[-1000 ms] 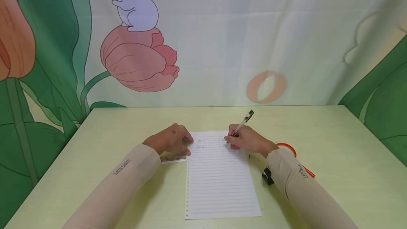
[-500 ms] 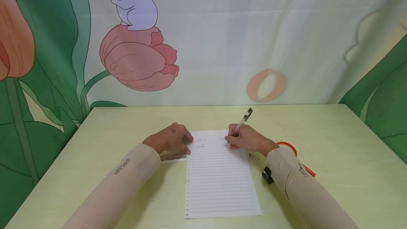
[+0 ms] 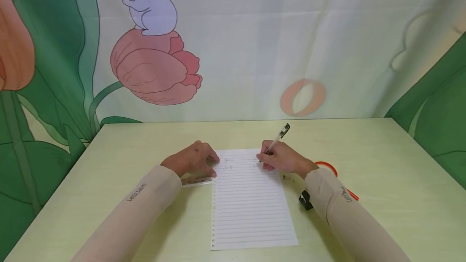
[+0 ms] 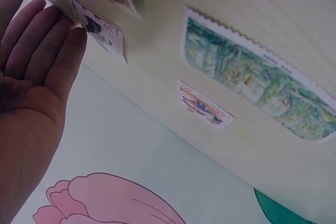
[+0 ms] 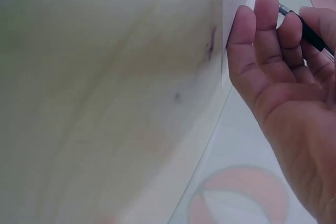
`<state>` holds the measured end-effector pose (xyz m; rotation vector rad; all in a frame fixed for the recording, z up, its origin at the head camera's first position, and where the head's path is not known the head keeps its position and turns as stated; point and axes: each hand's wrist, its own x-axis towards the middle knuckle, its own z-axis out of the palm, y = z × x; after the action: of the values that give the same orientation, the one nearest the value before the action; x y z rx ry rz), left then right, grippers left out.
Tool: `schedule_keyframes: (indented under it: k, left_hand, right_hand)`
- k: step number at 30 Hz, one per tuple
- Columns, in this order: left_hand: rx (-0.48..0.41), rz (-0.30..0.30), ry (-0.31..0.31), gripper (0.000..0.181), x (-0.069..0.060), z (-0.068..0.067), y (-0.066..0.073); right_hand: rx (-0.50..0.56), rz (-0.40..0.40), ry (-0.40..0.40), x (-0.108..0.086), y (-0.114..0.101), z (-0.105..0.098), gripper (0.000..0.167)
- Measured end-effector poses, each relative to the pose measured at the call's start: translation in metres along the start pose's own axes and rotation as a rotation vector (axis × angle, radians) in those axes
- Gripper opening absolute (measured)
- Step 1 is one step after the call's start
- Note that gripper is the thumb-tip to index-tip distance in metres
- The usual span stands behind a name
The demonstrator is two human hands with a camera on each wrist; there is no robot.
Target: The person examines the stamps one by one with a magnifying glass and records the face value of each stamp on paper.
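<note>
A sheet of lined paper (image 3: 253,209) lies on the table with two short rows of handwriting near its top. My left hand (image 3: 193,159) rests at the paper's upper left edge, its fingers touching it. In the left wrist view those fingers (image 4: 39,59) look nearly straight. My right hand (image 3: 280,157) pinches a black-capped pen (image 3: 278,137), tip down by the right-hand writing; the right wrist view shows the pen's dark grip (image 5: 310,34). A brown-pictured stamp (image 3: 196,180) lies partly under my left wrist.
The left wrist view shows a large green stamp (image 4: 257,80), a small colourful stamp (image 4: 203,107) and one (image 4: 100,29) near my fingers. Beside my right sleeve are a red ring with a handle (image 3: 329,167), partly covered, and a black object (image 3: 305,200). A printed curtain (image 3: 233,51) stands behind.
The head view has shifted slightly. My right hand keeps the pen at the right-hand writing, with only a small movement of the tip. My left hand stays at the paper's edge.
</note>
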<state>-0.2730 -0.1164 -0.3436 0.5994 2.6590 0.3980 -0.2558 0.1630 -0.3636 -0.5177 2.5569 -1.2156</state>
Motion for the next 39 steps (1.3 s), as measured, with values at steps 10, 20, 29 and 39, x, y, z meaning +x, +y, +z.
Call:
schedule_keyframes:
  k: [10,20,29,39]
  left_hand:
    - [-0.002,0.027,0.018,0.045,-0.0012,0.0008,-0.0021]
    - [-0.032,0.024,0.015,0.045,-0.0012,0.0017,-0.0023]
    - [-0.021,0.02,0.012,0.045,-0.0011,0.0009,-0.002]
    - [-0.017,0.023,0.008,0.045,-0.0001,0.0006,-0.0031]
  right_hand:
    - [0.006,-0.003,-0.002,-0.0016,0.0025,-0.0015,0.016]
    - [-0.012,-0.003,-0.006,0.0,0.0049,-0.0006,0.016]
    - [-0.022,-0.005,0.002,-0.0008,0.0044,-0.0005,0.016]
    - [-0.061,0.002,0.005,-0.0028,0.0026,0.0002,0.017]
